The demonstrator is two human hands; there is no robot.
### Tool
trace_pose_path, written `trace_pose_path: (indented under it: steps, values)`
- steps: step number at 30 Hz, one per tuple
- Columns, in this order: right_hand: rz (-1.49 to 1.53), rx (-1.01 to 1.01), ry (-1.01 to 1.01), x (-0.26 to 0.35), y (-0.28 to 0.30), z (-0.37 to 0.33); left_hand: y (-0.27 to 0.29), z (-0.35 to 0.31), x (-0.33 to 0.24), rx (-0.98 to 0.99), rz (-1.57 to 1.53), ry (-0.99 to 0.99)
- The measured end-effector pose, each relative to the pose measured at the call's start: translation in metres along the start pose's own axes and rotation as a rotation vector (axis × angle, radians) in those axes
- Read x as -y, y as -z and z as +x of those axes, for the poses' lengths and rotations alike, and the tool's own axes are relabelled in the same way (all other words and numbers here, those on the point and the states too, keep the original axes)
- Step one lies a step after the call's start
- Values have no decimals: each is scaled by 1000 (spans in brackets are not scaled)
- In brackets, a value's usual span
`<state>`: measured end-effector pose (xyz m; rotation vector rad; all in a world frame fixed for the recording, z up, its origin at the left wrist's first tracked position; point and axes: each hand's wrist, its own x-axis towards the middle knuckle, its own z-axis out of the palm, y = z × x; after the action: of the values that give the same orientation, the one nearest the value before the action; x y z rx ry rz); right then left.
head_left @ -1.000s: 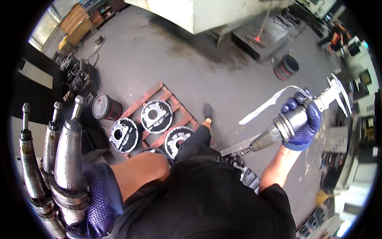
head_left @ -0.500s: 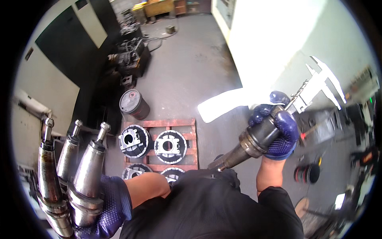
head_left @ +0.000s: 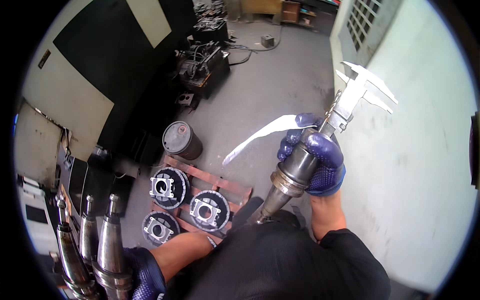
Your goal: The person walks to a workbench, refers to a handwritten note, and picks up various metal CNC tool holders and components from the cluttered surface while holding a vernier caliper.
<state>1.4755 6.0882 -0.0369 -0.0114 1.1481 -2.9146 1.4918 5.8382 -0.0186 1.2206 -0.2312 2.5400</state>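
Observation:
My left hand point(head_left: 144, 274), in a dark blue glove, is at the lower left against three metal taper tool holders. The front one point(head_left: 111, 245) is bright steel; a darker one point(head_left: 72, 255) stands to its left and another point(head_left: 89, 235) behind. Its fingers are mostly hidden beneath them. On the right, my gloved right hand point(head_left: 320, 160) is closed around a larger tool holder point(head_left: 290, 175), its taper pointing down toward my body. A twist drill point(head_left: 334, 107) sticks up beside a steel vernier caliper point(head_left: 352, 95) in the same grip. A thin white sheet point(head_left: 260, 134) trails leftward from those fingers.
A reddish pallet point(head_left: 220, 184) on the floor carries several round black-and-silver castings point(head_left: 209, 211). Behind it stands a dark lidded drum point(head_left: 182, 140). Machine cabinets point(head_left: 82, 60) line the left, with cluttered metal parts point(head_left: 202, 67) beyond. A pale wall point(head_left: 415, 165) runs close along my right.
My view has swung right, toward the pale wall. The left-hand tool holders sit lower in view. My right hand has shifted left with its load, and the white sheet hangs narrower.

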Motion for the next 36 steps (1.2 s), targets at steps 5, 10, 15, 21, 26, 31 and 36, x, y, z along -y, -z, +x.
trace_pose_path:
  steps: [5,10,15,21,26,31,36]
  values:
    - [39,56,-6,33,62,150,124,74,12,-132,226,-176]
    - [3,-1,-11,78,113,314,293,178,10,-190,250,-221]
    - [-17,-12,57,137,158,484,435,303,14,-251,267,-194]
    - [-8,-41,104,200,233,686,622,448,27,-282,281,-145]
    - [-33,-46,93,245,283,854,786,560,27,-285,251,-128]
    - [-66,-46,32,312,318,1031,917,695,27,-260,239,-113]
    - [-18,-100,109,370,364,1193,1035,818,24,-243,266,-100]
